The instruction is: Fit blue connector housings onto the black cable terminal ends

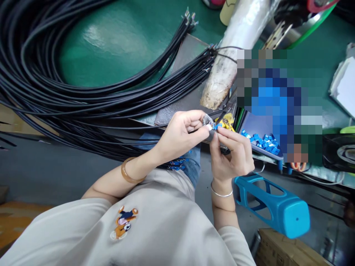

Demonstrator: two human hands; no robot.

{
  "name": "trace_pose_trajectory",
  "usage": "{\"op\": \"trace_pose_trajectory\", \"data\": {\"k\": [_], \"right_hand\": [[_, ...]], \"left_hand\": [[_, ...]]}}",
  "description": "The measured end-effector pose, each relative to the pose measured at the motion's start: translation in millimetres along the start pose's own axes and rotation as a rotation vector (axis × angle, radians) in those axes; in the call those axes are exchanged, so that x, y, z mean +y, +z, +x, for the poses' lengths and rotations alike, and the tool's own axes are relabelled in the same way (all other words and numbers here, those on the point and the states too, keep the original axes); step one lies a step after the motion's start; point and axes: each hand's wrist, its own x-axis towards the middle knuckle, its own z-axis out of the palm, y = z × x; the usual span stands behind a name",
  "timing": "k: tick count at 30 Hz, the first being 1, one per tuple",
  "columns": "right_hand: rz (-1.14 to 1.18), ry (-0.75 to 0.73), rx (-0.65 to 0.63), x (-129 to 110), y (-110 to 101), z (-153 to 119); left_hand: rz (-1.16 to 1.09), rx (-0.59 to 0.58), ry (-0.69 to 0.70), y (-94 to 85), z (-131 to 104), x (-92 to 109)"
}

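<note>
Green tabletop (116, 40); blue connector (219, 126) pinched in right grip (232, 150).

Green table (119, 40) carries black cables (111, 88), a plastic-wrapped roll (235, 48) and white sheets (344, 85)

black cables (91, 90) ran off past the left edge, a pixelated patch hid whatever lay behind the blue tray (253, 123), fingertips of both hands half covered a tiny blue piece (218, 126), a cardboard box (288, 251) was cut off at the bottom
</note>
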Motion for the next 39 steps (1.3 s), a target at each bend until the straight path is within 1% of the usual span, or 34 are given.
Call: {"op": "trace_pose_trajectory", "data": {"k": [2,4,8,10,13,15,17,21,23,24,27,28,29,30,34,37,39], "right_hand": [[0.006,0.007,0.001,0,0,0],[0.039,0.043,-0.017,1,-1,2],[0.167,0.233,-0.105,0,-13,8],[0.201,0.294,-0.164,0,-22,12],[0.225,0.275,-0.253,-2,-29,17],[0.227,0.228,-0.303,-3,-30,19],[0.234,0.213,-0.355,-4,-29,19],[0.264,0.288,-0.434,-5,-26,14],[0.259,0.346,-0.41,-4,-26,10],[0.249,0.385,-0.365,-4,-27,8],[0.238,0.495,-0.154,-4,-27,6],[0.251,0.508,-0.102,-4,-27,6],[0.271,0.504,-0.08,-6,-27,7],[0.294,0.491,-0.084,-7,-26,8],[0.355,0.46,-0.193,-13,-20,8],[0.359,0.443,-0.176,-13,-16,5],[0.303,0.372,-0.144,-12,-13,3]], "left_hand": [[-0.009,-0.006,-0.008,-0.1,1,1],[-0.019,-0.016,-0.024,-0.5,1,2],[-0.045,-0.078,-0.067,-1.3,-1,3],[-0.06,-0.115,-0.083,-1.5,-3,4],[-0.063,-0.153,-0.075,-1.6,-6,4],[-0.055,-0.172,-0.05,-1.7,-8,4],[-0.037,-0.176,-0.034,-1.7,-10,3],[0.014,-0.152,-0.036,-1.8,-13,2],[0.028,-0.147,-0.03,-2.1,-15,1],[0.029,-0.143,-0.025,-2.5,-15,1],[0.029,-0.122,-0.003,-3.9,-17,1],[0.035,-0.114,0.005,-4.3,-18,0],[0.041,-0.111,0.011,-4.7,-18,0],[0.048,-0.111,0.017,-4.9,-18,0],[0.063,-0.104,0.038,-4.3,-18,-3],[0.066,-0.046,0.066,-2.7,-17,-7],[0.083,0.001,0.079,-1.7,-16,-9]]}}
